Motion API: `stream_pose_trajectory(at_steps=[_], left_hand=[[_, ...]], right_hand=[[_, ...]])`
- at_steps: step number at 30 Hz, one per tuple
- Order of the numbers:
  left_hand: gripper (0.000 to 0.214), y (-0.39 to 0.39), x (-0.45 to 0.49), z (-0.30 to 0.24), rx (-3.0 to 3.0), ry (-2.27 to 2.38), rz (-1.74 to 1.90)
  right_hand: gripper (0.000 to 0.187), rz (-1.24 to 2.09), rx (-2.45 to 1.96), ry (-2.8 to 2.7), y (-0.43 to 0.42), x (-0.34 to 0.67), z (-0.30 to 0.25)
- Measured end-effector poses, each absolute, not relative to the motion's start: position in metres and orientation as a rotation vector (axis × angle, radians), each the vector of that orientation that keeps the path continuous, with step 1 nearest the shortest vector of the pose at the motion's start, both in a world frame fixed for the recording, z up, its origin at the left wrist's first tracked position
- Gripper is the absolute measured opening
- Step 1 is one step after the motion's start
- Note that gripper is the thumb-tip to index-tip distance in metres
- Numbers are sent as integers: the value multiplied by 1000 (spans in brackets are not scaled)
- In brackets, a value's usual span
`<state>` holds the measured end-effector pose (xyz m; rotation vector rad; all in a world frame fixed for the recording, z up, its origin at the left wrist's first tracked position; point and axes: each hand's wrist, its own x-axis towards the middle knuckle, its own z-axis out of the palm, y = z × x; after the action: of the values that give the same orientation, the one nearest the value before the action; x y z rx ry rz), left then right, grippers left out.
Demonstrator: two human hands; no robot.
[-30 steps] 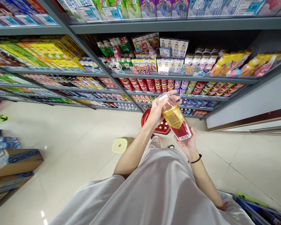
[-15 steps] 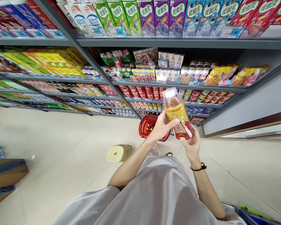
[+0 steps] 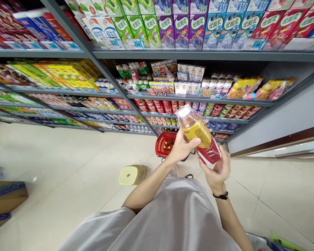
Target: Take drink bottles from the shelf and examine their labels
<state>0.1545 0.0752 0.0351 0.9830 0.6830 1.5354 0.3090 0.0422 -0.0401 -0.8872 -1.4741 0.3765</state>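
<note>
A drink bottle [image 3: 199, 134] with a white cap and a yellow and red label is held tilted in front of me, its cap end pointing up and left. My left hand [image 3: 184, 144] wraps round its upper side, thumb across the label. Around the lower end, my right hand [image 3: 217, 167] is closed, with a black band on the wrist. Part of the label is covered by my fingers. Below and behind the bottle, a red shopping basket [image 3: 161, 144] stands on the floor with small yellow round things showing inside.
Shelves of drink cartons [image 3: 181, 31], small bottles [image 3: 214, 85] and cans [image 3: 164, 106] rise ahead. A pale yellow stool [image 3: 132, 175] stands on the floor left of my legs. Cardboard boxes [image 3: 7, 197] lie far left, and a grey wall panel [image 3: 285, 115] closes the right.
The bottle has turned in my hands, so the label's printed side text now shows instead of the large logo. It tilts further left at the cap. The view has shifted slightly.
</note>
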Motion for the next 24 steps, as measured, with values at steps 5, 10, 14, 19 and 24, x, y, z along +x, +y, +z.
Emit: stream_pose_trajectory(at_steps=[5,10,14,19,24], left_hand=[[78,72,153,35,1033,611,1548],[89,73,153,41,962,718,1624],[83,80,152,38,885,717,1642],[78,87,147,30,777,670,1561],[72,88,142,26,620,562,1488]], right_hand=[[91,210,-880,-1511,39,310,-40],[89,189,-916,-1520,39,306,-31],[89,116,-908,-1563,37,302,-19],[79,36,-884,-1655,32,295,-9],[78,-60,-872,-1759,30,292,-12]])
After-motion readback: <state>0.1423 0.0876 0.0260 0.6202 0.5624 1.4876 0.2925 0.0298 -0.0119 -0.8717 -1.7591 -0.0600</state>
